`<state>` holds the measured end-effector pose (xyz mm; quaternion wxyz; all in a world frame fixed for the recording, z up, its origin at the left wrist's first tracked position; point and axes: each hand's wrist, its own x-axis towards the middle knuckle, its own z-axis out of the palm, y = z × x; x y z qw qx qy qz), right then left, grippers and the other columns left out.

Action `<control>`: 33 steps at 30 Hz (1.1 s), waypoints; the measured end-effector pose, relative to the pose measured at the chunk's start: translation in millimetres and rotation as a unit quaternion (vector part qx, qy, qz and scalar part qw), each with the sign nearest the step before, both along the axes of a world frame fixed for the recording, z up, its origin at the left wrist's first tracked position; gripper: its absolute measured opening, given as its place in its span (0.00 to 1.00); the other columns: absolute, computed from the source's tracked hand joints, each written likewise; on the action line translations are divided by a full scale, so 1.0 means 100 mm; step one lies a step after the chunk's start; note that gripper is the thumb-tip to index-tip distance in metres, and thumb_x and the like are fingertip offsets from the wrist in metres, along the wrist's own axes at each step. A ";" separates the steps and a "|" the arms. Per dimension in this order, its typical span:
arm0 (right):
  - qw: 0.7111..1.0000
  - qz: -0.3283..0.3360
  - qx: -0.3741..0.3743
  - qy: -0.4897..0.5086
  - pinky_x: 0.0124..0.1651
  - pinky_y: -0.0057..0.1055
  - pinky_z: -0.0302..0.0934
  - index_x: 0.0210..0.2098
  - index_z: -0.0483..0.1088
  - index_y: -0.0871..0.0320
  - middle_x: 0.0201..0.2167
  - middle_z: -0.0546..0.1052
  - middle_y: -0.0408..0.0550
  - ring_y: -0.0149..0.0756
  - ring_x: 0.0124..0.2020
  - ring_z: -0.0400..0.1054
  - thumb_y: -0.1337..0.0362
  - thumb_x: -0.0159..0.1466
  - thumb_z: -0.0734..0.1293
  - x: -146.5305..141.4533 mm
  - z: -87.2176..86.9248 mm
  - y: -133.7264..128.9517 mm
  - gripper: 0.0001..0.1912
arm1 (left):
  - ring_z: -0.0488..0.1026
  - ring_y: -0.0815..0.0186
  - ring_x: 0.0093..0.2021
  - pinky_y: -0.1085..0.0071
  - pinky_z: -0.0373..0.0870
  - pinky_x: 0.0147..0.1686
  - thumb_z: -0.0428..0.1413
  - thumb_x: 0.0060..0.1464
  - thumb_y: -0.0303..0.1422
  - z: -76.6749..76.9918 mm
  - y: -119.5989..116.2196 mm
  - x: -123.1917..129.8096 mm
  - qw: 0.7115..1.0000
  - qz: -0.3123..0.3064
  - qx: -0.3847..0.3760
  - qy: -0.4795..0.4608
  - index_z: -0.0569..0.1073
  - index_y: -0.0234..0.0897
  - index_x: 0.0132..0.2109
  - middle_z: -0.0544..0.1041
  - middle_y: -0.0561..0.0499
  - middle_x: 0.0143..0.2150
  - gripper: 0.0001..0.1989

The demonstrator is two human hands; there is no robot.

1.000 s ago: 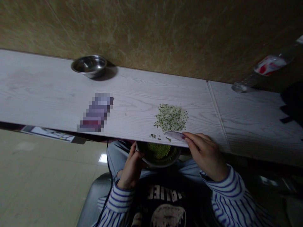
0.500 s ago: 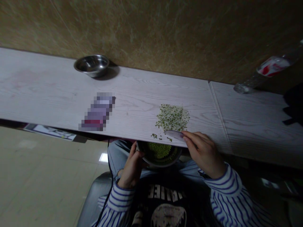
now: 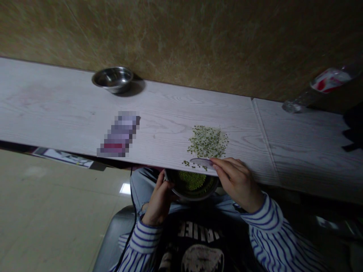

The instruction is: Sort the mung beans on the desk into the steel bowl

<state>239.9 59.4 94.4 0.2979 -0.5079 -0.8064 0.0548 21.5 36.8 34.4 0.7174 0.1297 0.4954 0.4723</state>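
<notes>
My left hand (image 3: 159,200) grips the left rim of a metal bowl (image 3: 195,194), which sits just below the table's front edge. Green beans (image 3: 192,180) lie inside that bowl. Between the fingers of my right hand (image 3: 236,179) is a thin, flat, translucent scraper (image 3: 201,161), low over the tabletop near the edge. A pile of green beans mixed with white grains (image 3: 208,141) spreads on the table just beyond it. A few loose green beans (image 3: 186,163) are by the scraper's tip.
An upright steel bowl (image 3: 113,80) stands at the back left, with a blurred-out phone-like object (image 3: 120,134) nearer the front. A clear bottle (image 3: 320,88) is at the back right, beside a dark item (image 3: 353,126). The white table (image 3: 159,109) meets a wall behind.
My right hand and the scraper have moved left and slightly toward the front edge, away from the main pile. My left hand still holds the bowl.
</notes>
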 end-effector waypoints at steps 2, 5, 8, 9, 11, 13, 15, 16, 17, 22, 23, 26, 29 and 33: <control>1.000 -0.003 0.007 0.000 0.42 0.37 0.68 0.47 0.72 0.60 0.36 0.80 0.52 0.37 0.38 0.73 0.71 0.67 0.61 -0.01 0.00 0.02 0.12 | 0.67 0.66 0.33 0.71 0.70 0.30 0.54 0.43 0.27 0.00 0.00 0.00 1.000 0.000 -0.001 -0.001 0.68 0.44 0.53 0.73 0.54 0.40 0.26; 1.000 -0.026 0.012 -0.002 0.42 0.37 0.69 0.47 0.73 0.59 0.37 0.81 0.52 0.38 0.38 0.74 0.71 0.67 0.60 0.01 0.00 0.03 0.13 | 0.68 0.66 0.34 0.71 0.69 0.29 0.54 0.44 0.27 -0.01 -0.01 -0.01 1.000 -0.004 0.003 0.003 0.69 0.44 0.52 0.73 0.53 0.41 0.25; 0.999 -0.052 0.013 -0.006 0.41 0.37 0.69 0.47 0.73 0.59 0.37 0.81 0.52 0.40 0.37 0.75 0.70 0.67 0.61 0.07 0.01 0.04 0.13 | 0.68 0.66 0.33 0.71 0.69 0.28 0.55 0.44 0.28 -0.02 -0.01 -0.01 1.000 -0.004 0.006 0.002 0.69 0.44 0.52 0.73 0.53 0.41 0.25; 0.998 -0.058 0.017 -0.008 0.41 0.37 0.69 0.47 0.73 0.59 0.37 0.81 0.52 0.40 0.37 0.75 0.69 0.67 0.61 0.09 0.02 0.04 0.13 | 0.68 0.66 0.33 0.71 0.69 0.28 0.55 0.44 0.28 -0.02 0.00 -0.01 1.000 -0.002 0.006 0.003 0.69 0.44 0.52 0.73 0.53 0.41 0.25; 0.998 -0.065 0.024 -0.013 0.41 0.37 0.69 0.47 0.73 0.60 0.36 0.81 0.52 0.40 0.37 0.75 0.69 0.66 0.61 0.13 0.03 0.04 0.12 | 0.68 0.65 0.33 0.72 0.69 0.27 0.54 0.44 0.27 -0.02 0.00 -0.01 1.000 0.000 0.005 0.003 0.69 0.44 0.53 0.73 0.53 0.40 0.26; 0.997 -0.067 0.029 -0.015 0.41 0.37 0.69 0.46 0.73 0.60 0.36 0.81 0.52 0.40 0.37 0.75 0.69 0.66 0.62 0.15 0.04 0.03 0.12 | 0.68 0.65 0.33 0.73 0.67 0.25 0.54 0.44 0.27 -0.03 0.00 -0.01 1.000 -0.001 0.007 0.007 0.68 0.44 0.53 0.73 0.53 0.40 0.26; 0.997 -0.069 0.028 -0.013 0.41 0.37 0.69 0.46 0.73 0.60 0.36 0.81 0.52 0.40 0.37 0.75 0.69 0.66 0.62 0.15 0.03 0.03 0.12 | 0.68 0.65 0.33 0.74 0.66 0.24 0.54 0.44 0.27 -0.03 0.00 -0.01 1.000 -0.004 0.012 0.007 0.68 0.43 0.53 0.72 0.53 0.39 0.26; 0.997 -0.071 0.026 -0.013 0.41 0.37 0.69 0.46 0.73 0.60 0.36 0.81 0.52 0.40 0.37 0.75 0.69 0.66 0.62 0.15 0.03 0.02 0.12 | 0.68 0.65 0.33 0.74 0.66 0.24 0.54 0.44 0.27 -0.03 -0.01 -0.01 1.000 -0.005 0.013 0.005 0.68 0.43 0.53 0.72 0.53 0.39 0.26; 0.997 -0.073 0.023 -0.013 0.41 0.37 0.70 0.47 0.73 0.60 0.36 0.81 0.52 0.40 0.37 0.75 0.69 0.66 0.61 0.14 0.03 0.02 0.12 | 0.68 0.66 0.33 0.73 0.67 0.25 0.53 0.44 0.27 -0.03 -0.01 -0.01 1.000 -0.006 0.013 0.003 0.68 0.43 0.53 0.72 0.53 0.40 0.25; 0.998 -0.060 0.019 -0.015 0.40 0.37 0.70 0.47 0.73 0.58 0.36 0.81 0.51 0.40 0.36 0.75 0.69 0.66 0.60 0.09 0.03 0.02 0.13 | 0.69 0.65 0.34 0.71 0.69 0.29 0.54 0.44 0.27 -0.02 -0.01 -0.01 1.000 -0.002 0.007 0.001 0.69 0.44 0.53 0.73 0.53 0.41 0.25; 0.998 -0.055 0.018 -0.013 0.40 0.36 0.70 0.47 0.73 0.58 0.36 0.81 0.51 0.39 0.36 0.75 0.69 0.66 0.60 0.09 0.03 0.02 0.13 | 0.69 0.65 0.34 0.72 0.69 0.28 0.54 0.43 0.27 -0.02 -0.01 -0.01 1.000 0.000 0.005 0.003 0.69 0.44 0.52 0.73 0.53 0.41 0.26; 0.998 -0.054 0.009 -0.013 0.41 0.36 0.70 0.47 0.73 0.57 0.36 0.81 0.51 0.39 0.37 0.75 0.69 0.67 0.60 0.11 0.04 0.00 0.13 | 0.69 0.65 0.35 0.73 0.68 0.27 0.54 0.43 0.27 -0.02 0.00 -0.01 1.000 0.001 0.002 0.004 0.69 0.45 0.52 0.73 0.53 0.41 0.26; 0.998 -0.063 0.010 -0.018 0.42 0.36 0.69 0.47 0.73 0.58 0.37 0.81 0.51 0.39 0.38 0.75 0.69 0.66 0.61 0.15 0.04 -0.02 0.12 | 0.68 0.65 0.36 0.73 0.68 0.28 0.54 0.44 0.27 -0.02 -0.01 -0.02 1.000 -0.004 0.003 0.004 0.69 0.45 0.53 0.73 0.53 0.42 0.26; 0.998 -0.058 0.014 -0.022 0.42 0.36 0.69 0.46 0.73 0.61 0.37 0.81 0.52 0.39 0.38 0.75 0.70 0.66 0.62 0.17 0.02 -0.04 0.12 | 0.67 0.65 0.36 0.74 0.67 0.26 0.53 0.46 0.27 -0.02 -0.02 -0.02 1.000 -0.014 0.006 0.009 0.68 0.45 0.54 0.72 0.53 0.42 0.25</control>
